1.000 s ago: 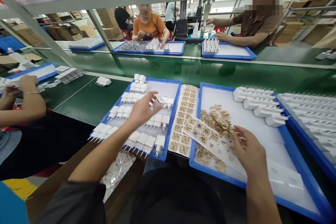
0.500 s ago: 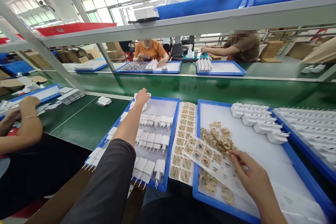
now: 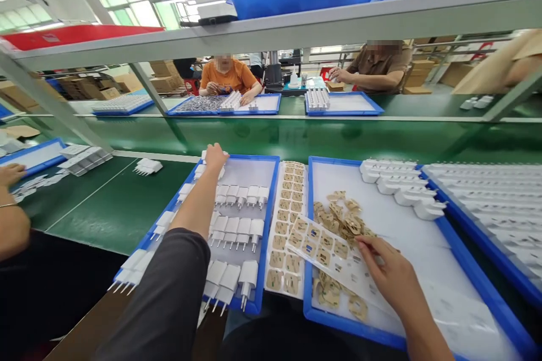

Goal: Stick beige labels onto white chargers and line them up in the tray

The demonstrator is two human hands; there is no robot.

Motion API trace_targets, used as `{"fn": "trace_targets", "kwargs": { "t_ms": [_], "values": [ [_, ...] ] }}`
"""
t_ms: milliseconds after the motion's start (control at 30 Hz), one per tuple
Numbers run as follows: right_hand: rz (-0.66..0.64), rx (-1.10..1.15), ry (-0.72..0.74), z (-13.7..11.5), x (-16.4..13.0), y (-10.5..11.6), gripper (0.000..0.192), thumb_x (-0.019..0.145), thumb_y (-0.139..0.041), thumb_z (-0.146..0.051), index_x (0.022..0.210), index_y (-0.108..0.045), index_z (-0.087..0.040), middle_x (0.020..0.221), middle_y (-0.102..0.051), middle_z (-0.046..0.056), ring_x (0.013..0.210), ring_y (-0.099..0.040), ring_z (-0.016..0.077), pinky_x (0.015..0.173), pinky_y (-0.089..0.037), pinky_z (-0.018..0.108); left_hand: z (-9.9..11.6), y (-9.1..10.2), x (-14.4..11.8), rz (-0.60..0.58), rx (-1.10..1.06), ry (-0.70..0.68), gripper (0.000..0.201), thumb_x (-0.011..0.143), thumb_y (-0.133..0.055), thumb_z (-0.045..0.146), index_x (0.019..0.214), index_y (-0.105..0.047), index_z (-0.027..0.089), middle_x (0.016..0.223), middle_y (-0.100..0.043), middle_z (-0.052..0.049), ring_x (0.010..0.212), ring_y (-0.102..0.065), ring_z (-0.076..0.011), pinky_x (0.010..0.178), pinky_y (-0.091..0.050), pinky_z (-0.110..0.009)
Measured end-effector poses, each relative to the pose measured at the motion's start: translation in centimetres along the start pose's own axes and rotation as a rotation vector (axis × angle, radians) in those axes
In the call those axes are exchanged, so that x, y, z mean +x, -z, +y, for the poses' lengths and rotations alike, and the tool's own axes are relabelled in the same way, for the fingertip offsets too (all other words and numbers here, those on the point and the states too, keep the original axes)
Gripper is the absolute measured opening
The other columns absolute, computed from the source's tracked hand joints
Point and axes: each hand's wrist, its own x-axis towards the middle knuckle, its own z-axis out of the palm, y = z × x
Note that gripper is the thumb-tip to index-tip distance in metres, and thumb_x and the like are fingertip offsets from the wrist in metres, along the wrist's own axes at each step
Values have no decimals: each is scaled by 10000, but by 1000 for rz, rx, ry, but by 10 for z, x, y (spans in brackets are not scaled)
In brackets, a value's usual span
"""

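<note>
My left hand reaches to the far left corner of a blue-rimmed tray, its fingers curled among the white charger plugs there. What lies inside those fingers is hidden. The plugs stand in rows, metal pins towards me. Over a second blue-rimmed tray, my right hand pinches thumb and forefinger at the edge of a partly used sticker sheet. Tan peeled pieces lie in a loose pile beside the fingertips. A fuller sticker sheet lies between the two trays.
White charger housings line the right tray's far edge; more fill another tray further right. A few plugs sit on the green bench at left, near a co-worker's arm. A shelf crosses above; two people work opposite.
The view has shifted, so the trays appear further left. My left hand stays at the tray's far corner, and my right hand stays on the sticker sheet. The co-worker's arm at left has moved.
</note>
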Motion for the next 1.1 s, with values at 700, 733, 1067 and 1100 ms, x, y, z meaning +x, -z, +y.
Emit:
{"fn": "trace_targets", "kwargs": {
  "t_ms": [700,733,1067,1100],
  "values": [
    [-291,8,0,-20,-4,-2,338,877,-714,-255,1204,-640,-217,1187,-700,105,1127,-636,304,983,-536,491,156,20,-267,-710,-104,-1358,220,869,-680,390,1003,-782,249,1070,-735,-51,1089,-631,-244,959,-466,-323],
    [-293,-11,-1,-19,-5,-2,387,856,-740,-256,1226,-634,-216,1210,-695,107,1150,-623,313,1004,-523,505,160,18,-273,-731,-91,-1377,221,856,-694,368,1014,-782,241,1065,-733,-59,1087,-627,-253,965,-462,-330],
    [-284,-22,-7,-17,-7,-5,453,830,-753,-229,1266,-628,-211,1200,-662,125,1138,-613,328,987,-520,541,169,3,-280,-841,-59,-1242,239,709,-757,272,937,-735,203,1064,-710,-85,1128,-582,-320,960,-449,-359],
    [-281,-14,-3,-18,-7,-4,455,834,-746,-228,1272,-625,-211,1221,-656,130,1150,-610,330,995,-517,545,170,2,-280,-863,-72,-1218,231,699,-748,247,924,-720,200,1049,-714,-79,1112,-592,-312,935,-458,-348]
  ]
}}
